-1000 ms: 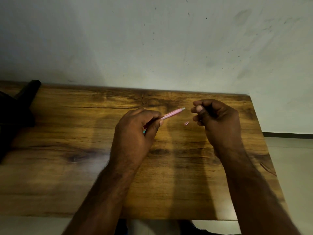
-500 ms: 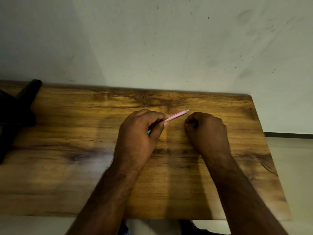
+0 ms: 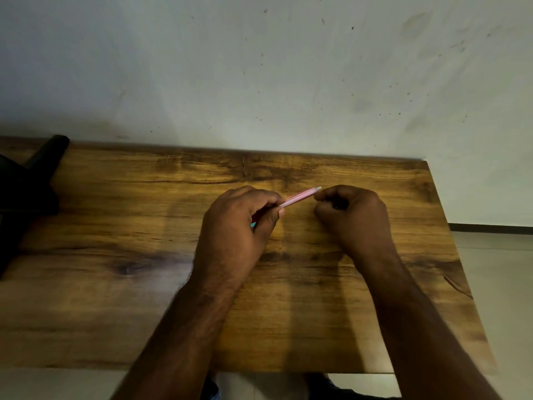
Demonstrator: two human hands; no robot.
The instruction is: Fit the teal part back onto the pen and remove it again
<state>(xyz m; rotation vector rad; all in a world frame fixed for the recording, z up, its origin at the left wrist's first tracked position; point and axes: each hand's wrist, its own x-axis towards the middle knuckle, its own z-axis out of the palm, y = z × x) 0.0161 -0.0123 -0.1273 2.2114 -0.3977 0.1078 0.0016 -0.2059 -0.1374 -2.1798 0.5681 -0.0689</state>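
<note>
My left hand [image 3: 239, 226] grips a slim pink pen [image 3: 300, 196] over the wooden table [image 3: 115, 284], its pale tip pointing up and to the right. A bit of teal shows at the pen's lower end, under my thumb. My right hand [image 3: 354, 217] sits just right of the tip, fingers curled tight and fingertips pinched together almost against the tip. The small pinkish piece that lay on the table is out of sight where those fingertips are, so it seems to be pinched there.
A black object [image 3: 26, 183] lies on the table's far left end. A pale scuffed wall [image 3: 259, 67] stands right behind the table. Floor shows past the table's right edge [image 3: 450, 226] and its near edge.
My right hand came down left onto the small pinkish piece on the table, then shifted its pinched fingertips to the pen's tip. The left hand kept hold of the pen, nearly still.
</note>
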